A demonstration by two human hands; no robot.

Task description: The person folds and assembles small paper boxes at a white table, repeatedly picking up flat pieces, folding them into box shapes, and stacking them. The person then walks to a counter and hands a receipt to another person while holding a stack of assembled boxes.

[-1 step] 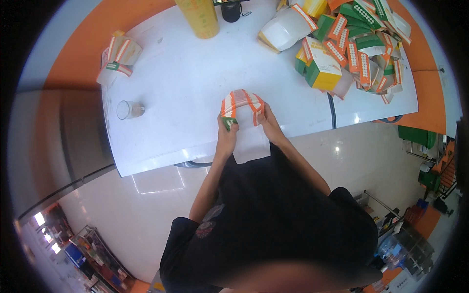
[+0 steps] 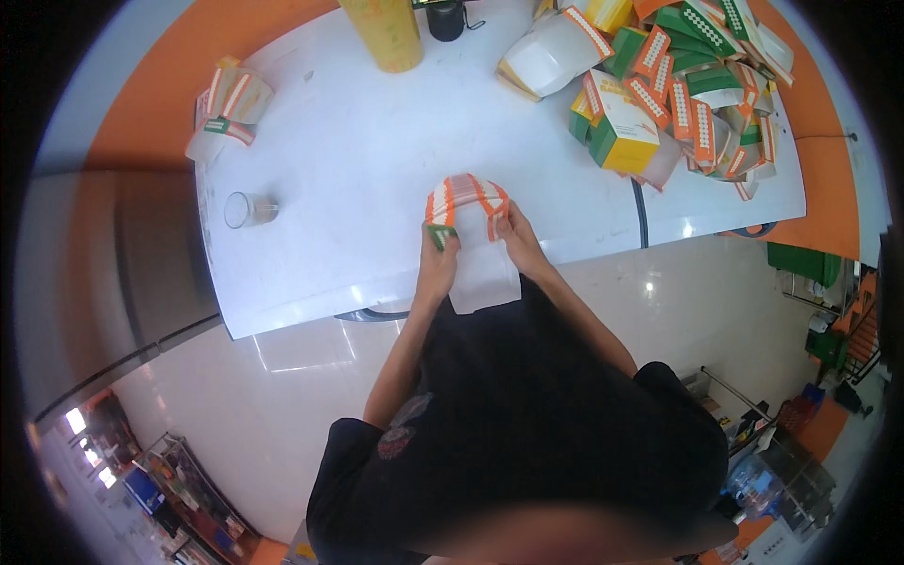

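Note:
Close to the table's near edge I hold a thin paper food carton in both hands. It is orange and white striped, bent into an arch, with a green corner and a plain white panel hanging toward my shirt. My left hand grips its left end beside the green corner, thumb on top. At the right end, the fingers of my right hand are closed on the other side. Parts of the fingers are hidden behind the carton.
On the white table lies a large heap of similar cartons at the far right, beside a yellow-green box. A yellow cup and a black cylinder stand at the back. Left are a clear glass and several cartons.

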